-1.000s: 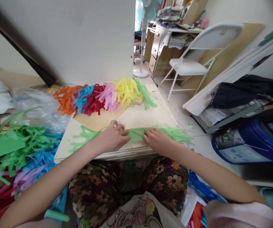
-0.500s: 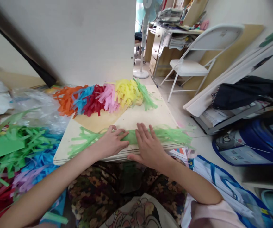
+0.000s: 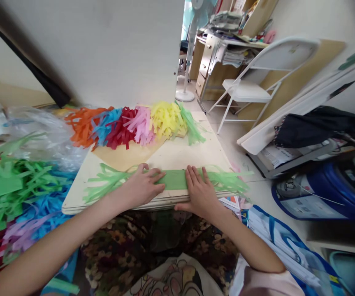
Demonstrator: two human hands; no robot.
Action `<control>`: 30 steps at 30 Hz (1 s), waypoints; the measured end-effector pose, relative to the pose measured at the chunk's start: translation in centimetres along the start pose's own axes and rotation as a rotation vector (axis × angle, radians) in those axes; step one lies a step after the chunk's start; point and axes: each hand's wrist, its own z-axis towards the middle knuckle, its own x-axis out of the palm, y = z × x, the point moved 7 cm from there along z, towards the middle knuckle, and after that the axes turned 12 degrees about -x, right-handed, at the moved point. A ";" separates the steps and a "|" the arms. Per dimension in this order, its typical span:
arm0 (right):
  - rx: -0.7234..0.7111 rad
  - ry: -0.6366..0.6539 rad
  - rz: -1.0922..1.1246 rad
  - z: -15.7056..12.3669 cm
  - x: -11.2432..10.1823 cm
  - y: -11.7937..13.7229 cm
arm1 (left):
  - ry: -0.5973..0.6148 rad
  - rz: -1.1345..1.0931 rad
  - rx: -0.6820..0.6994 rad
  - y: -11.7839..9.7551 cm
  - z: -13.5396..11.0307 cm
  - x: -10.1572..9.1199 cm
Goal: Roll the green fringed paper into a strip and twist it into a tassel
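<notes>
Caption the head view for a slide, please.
Left hand and right hand rest on fringed green paper on a board, with a row of colorful tassels beyond.

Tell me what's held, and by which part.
No clear grip shows; left hand and right hand lie on the green paper, toward either end of its uncut middle.

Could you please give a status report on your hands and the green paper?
Left hand on left part of green paper; right hand on its right part. Green paper spread out, both ends fringed. Coloured tassels beyond, apart from it.
</notes>
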 end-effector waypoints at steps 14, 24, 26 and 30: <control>-0.053 0.011 -0.206 0.1 0.8 -0.2 | -0.127 -0.210 -0.337 -6.3 2.4 2.0; -0.060 0.027 -0.092 0.1 0.6 -0.1 | -0.023 -0.151 -0.420 -3.4 0.1 2.6; -0.058 0.015 -0.083 0.0 0.5 -0.1 | -0.055 -0.107 -0.430 -3.2 -0.3 2.3; -0.089 -0.012 -0.072 -0.3 0.5 0.1 | -0.231 -0.028 -0.412 -3.2 -0.9 0.9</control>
